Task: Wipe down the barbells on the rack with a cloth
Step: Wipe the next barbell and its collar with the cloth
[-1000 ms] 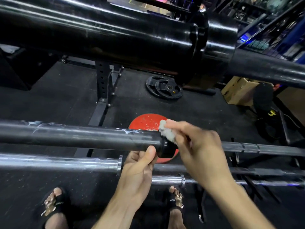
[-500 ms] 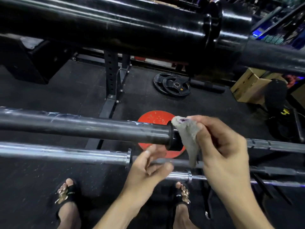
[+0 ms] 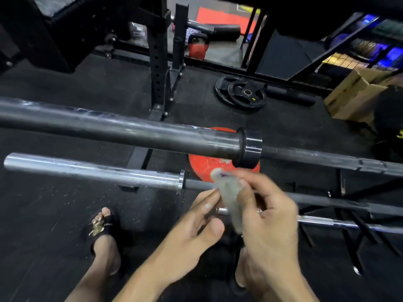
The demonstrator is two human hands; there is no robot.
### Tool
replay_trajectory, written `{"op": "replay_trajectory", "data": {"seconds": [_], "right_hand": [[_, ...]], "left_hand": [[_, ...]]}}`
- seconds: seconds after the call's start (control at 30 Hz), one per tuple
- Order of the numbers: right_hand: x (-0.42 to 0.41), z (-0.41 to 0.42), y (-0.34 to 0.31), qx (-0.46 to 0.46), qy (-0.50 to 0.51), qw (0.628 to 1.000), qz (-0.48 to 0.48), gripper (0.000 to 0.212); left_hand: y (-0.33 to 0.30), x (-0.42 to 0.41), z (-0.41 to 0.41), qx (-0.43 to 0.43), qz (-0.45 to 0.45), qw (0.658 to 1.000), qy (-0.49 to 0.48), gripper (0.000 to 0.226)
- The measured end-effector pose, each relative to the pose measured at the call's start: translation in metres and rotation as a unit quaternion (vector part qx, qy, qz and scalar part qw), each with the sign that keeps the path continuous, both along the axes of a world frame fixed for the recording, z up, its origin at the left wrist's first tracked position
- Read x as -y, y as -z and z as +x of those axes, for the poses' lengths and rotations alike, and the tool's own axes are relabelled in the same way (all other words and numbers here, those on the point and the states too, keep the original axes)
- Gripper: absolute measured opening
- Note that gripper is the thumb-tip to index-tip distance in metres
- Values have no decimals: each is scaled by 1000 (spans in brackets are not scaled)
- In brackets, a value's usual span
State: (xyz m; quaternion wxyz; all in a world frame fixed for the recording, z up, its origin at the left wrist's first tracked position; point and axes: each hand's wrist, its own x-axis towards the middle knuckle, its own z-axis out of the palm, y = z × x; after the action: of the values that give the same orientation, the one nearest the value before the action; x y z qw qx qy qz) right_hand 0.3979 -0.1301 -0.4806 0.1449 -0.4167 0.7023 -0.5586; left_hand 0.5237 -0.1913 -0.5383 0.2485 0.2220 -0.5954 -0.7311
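Note:
A dark barbell (image 3: 122, 129) runs across the middle of the view, its black collar (image 3: 250, 148) right of centre. Below it lies a chrome barbell (image 3: 91, 168), and a third bar (image 3: 340, 224) shows lower right. My right hand (image 3: 268, 216) pinches a small grey-white cloth (image 3: 229, 197), which hangs down in front of the chrome bar, below the dark bar's collar and apart from it. My left hand (image 3: 196, 232) is just left of the cloth, fingers apart, fingertips touching its edge.
A red plate (image 3: 202, 164) lies on the black floor under the bars. Black plates (image 3: 242, 92) and a cardboard box (image 3: 353, 94) sit further back, a rack upright (image 3: 159, 68) and a red kettlebell (image 3: 197, 47) behind. My sandalled left foot (image 3: 102, 234) stands below the bars.
My right hand has come down off the dark bar's collar with the cloth, toward me. My left hand has let go of the bar and moved to the cloth. The view tilted down.

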Motion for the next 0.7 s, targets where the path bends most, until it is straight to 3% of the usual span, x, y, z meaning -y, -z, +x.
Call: {"op": "replay_trajectory", "data": {"seconds": [0.1,0.27,0.37,0.53,0.63,0.7], "right_hand": [[2,7,16,15,-34,998,40,24],[11,14,26,124,-69,989,30,31],[15,17,30,189,-89,978,26,30],[16,17,25,435,-127,891,2,21],[14,2,17,416,-58,907,-27,27],[12,-6,13,369,-22,928,-42,30]], "left_hand": [[-1,5,4,26,-10,999,15,71],[4,9,9,86,-25,996,-14,92],[-1,14,8,103,-23,994,-29,83],[-15,22,4,120,-31,992,19,71],[-13,26,1,92,12,995,40,94],[-16,26,1,63,-2,996,65,93]]}}
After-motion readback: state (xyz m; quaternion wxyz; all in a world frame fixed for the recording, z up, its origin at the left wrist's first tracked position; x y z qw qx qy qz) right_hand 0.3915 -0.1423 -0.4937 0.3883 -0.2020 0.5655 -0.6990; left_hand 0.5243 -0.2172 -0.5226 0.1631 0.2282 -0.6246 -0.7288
